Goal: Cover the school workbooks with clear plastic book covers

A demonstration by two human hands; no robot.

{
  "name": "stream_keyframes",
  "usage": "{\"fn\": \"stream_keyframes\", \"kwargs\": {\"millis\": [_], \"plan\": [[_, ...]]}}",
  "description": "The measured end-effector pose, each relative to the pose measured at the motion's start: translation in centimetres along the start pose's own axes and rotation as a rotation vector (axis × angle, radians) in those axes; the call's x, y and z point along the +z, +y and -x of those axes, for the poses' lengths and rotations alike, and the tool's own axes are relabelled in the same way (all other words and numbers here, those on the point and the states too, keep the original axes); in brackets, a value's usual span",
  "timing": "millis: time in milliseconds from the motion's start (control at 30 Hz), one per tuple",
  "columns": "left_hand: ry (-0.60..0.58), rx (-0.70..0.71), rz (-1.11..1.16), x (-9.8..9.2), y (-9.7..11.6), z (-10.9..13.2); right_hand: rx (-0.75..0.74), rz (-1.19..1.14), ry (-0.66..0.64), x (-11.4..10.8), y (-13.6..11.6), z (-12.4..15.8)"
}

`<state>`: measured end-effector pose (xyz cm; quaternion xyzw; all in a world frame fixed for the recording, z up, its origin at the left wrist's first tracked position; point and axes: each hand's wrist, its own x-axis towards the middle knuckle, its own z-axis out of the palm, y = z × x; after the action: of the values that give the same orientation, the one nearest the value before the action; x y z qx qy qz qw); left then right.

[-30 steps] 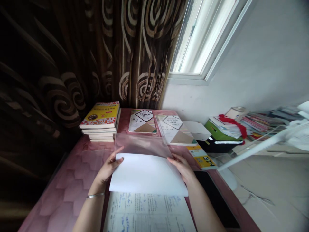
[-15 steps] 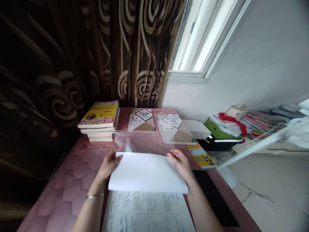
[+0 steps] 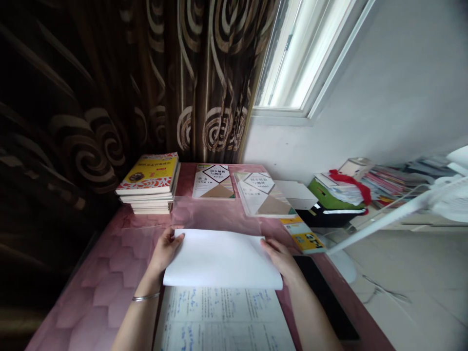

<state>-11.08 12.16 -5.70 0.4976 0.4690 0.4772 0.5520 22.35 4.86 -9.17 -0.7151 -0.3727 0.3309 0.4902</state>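
Note:
A blank white sheet of paper (image 3: 223, 258) with a curled near edge spans the space between my hands. My left hand (image 3: 166, 249) grips its far left corner, thumb on top and the other fingers partly hidden underneath. At the far right corner, my right hand (image 3: 280, 256) pinches the edge with the thumb on the paper. Below the sheet lies a printed worksheet (image 3: 223, 321) covered with blue handwriting; its upper part is hidden by the white sheet. Clear plastic film (image 3: 215, 209) lies on the pink tabletop just beyond my hands.
A stack of books (image 3: 149, 180) stands at the back left. Two workbooks, one white and tan (image 3: 213, 181) and one under plastic (image 3: 263, 192), lie at the back. A yellow book (image 3: 305, 239) and a dark tablet-like slab (image 3: 325, 295) lie right. A white stand (image 3: 380, 222) is beside the table.
My right hand has shifted slightly right and down, and its thumb now presses on the paper's corner. The sheet's near edge has moved a little away from me. My left hand keeps its grip.

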Motion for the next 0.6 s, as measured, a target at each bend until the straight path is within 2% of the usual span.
{"fn": "stream_keyframes", "kwargs": {"millis": [333,467,600], "plan": [[-0.050,0.025,0.031,-0.3,0.6,0.6,-0.229,0.068,0.080,0.8,0.5,-0.2],[-0.087,-0.021,0.055,-0.5,0.6,0.6,-0.243,0.061,0.084,1.1,0.8,-0.1],[-0.096,-0.029,0.090,-0.6,0.0,0.3,-0.195,-0.020,0.086,1.1,0.2,0.3]]}}
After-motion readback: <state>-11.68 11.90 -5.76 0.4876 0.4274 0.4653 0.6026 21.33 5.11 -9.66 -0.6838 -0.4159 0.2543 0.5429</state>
